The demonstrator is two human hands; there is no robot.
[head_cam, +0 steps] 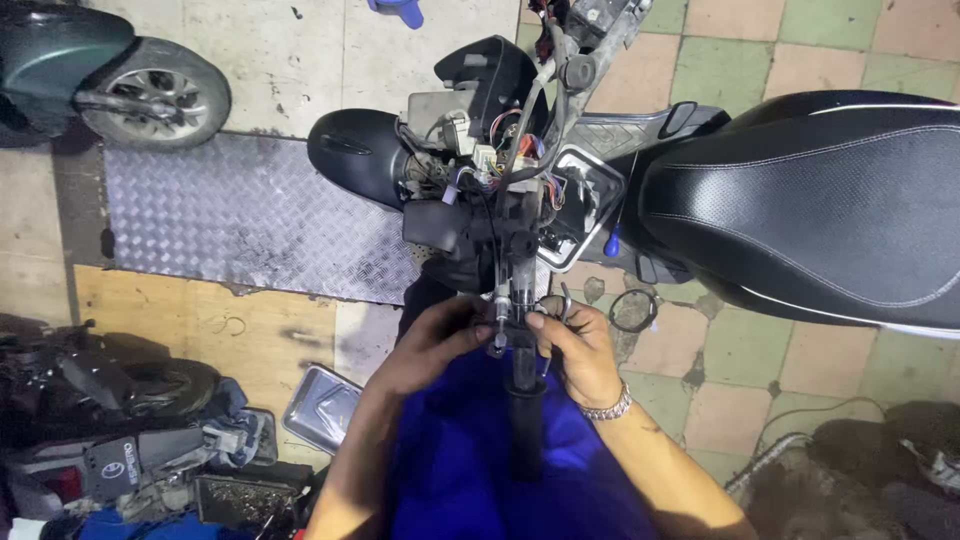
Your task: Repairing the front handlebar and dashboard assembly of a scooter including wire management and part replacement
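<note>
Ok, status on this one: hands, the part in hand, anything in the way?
Left hand and right hand both grip the handlebar near its cable end. Exposed wiring close ahead. Black seat at right, apart.

Tiled floor [830, 380] bears checker plate [250, 215], metal tray [322, 408].

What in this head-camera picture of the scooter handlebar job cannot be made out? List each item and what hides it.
- Small part between both hands: left hand and right hand cover it on the handlebar.
- Wiring connections: too small and tangled.
- Seat: cut off by the right edge.
- Second scooter's wheel: body cut off at the top left.
- Tray contents: partly behind the left arm.
</note>
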